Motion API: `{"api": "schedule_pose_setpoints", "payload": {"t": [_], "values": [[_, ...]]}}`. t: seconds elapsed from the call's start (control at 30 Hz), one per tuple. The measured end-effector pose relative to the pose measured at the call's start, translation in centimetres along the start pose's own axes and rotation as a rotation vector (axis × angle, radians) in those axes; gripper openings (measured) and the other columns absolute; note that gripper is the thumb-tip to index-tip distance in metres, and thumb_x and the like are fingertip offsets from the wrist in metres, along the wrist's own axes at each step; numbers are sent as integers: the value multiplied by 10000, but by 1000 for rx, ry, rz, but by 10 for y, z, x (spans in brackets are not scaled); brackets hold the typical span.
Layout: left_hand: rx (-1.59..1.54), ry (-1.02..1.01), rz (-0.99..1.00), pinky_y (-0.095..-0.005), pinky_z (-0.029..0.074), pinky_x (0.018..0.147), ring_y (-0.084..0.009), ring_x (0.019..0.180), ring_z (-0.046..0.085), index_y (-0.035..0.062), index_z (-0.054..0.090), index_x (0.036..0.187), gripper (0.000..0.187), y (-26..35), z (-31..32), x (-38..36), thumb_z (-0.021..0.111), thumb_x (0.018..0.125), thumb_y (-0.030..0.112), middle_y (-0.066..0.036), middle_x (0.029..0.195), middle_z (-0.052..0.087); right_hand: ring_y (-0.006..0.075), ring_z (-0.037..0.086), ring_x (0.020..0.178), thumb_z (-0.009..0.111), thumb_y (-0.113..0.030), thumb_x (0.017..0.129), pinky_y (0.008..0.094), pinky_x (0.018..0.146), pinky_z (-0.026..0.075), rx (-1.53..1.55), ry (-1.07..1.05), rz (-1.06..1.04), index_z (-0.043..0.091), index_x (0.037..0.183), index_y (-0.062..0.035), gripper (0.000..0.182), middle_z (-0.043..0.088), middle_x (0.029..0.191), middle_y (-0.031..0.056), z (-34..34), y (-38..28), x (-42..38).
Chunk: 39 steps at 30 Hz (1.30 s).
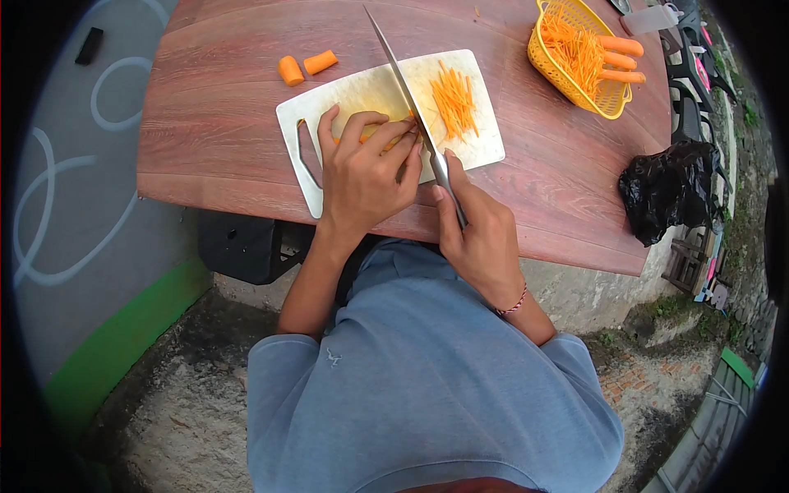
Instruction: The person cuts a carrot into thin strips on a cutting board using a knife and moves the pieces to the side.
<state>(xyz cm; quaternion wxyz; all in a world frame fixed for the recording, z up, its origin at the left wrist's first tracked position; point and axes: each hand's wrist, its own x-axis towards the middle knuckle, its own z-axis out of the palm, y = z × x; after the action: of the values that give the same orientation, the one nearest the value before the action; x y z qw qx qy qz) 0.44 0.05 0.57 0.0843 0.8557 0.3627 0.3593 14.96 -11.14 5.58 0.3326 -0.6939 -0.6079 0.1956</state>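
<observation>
My right hand is closed round the handle of a large kitchen knife, whose blade stands over the middle of a white cutting board. My left hand presses bent fingers onto carrot at the blade's left side; most of that carrot is hidden beneath the fingers. To the right of the blade lies a small heap of thin carrot strips on the board. Beyond the board's far left corner, two short carrot chunks rest on the wooden table.
A yellow plastic basket at the far right holds shredded carrot and several peeled carrots. Behind it lies a clear squeeze bottle. A black plastic bag sits at the table's right edge. A black stool stands under the near left edge.
</observation>
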Motion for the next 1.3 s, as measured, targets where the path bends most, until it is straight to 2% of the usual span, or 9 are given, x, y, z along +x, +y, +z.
{"api": "schedule_pose_setpoints", "payload": {"t": [0.07,0.37,0.53,0.73,0.83,1.17,1.3], "values": [[7,0,0,-632,317,1165,-221,1085,669,85,840,985,183,-1,1,0,770,862,201,21,1102,779,399,704,669,678,-162,1030,508,597,534,-81,-34,1,596,1477,-3,481,701,803,220,-1,-3,8],[-3,13,-1,-634,316,1164,-220,1088,670,82,839,980,178,0,2,-1,773,869,204,25,1119,778,431,709,705,651,-173,1047,505,631,540,-35,29,41,630,1416,13,413,697,791,259,0,4,44],[-4,9,-11,-632,315,1168,-219,1094,666,76,840,978,178,1,1,-2,776,878,209,24,1124,777,397,706,658,671,-150,1045,429,625,531,53,12,127,647,1422,34,421,664,783,283,-15,9,37],[-13,19,-7,-624,326,1163,-226,1095,663,73,836,983,182,0,3,-3,777,879,210,5,1128,767,412,720,712,670,-127,1041,427,671,547,122,-52,101,639,1428,36,421,677,821,295,-13,2,18],[-25,16,-10,-618,335,1154,-232,1101,659,71,834,989,186,1,3,-2,777,879,210,-6,1136,756,421,721,740,666,-121,1041,431,686,547,143,-16,47,630,1440,34,429,679,835,296,-7,6,14],[-49,22,-17,-603,337,1153,-237,1102,650,71,834,983,190,0,3,-2,783,863,209,-4,1127,746,424,711,726,680,-116,1033,444,666,537,104,-23,40,626,1450,27,444,671,821,285,-7,3,8],[-40,12,-9,-617,329,1153,-229,1095,652,72,835,982,186,-1,3,-1,778,861,202,1,1119,747,431,712,714,691,-124,1022,479,646,541,13,-28,12,625,1447,13,452,684,815,264,-5,-2,11]]}}
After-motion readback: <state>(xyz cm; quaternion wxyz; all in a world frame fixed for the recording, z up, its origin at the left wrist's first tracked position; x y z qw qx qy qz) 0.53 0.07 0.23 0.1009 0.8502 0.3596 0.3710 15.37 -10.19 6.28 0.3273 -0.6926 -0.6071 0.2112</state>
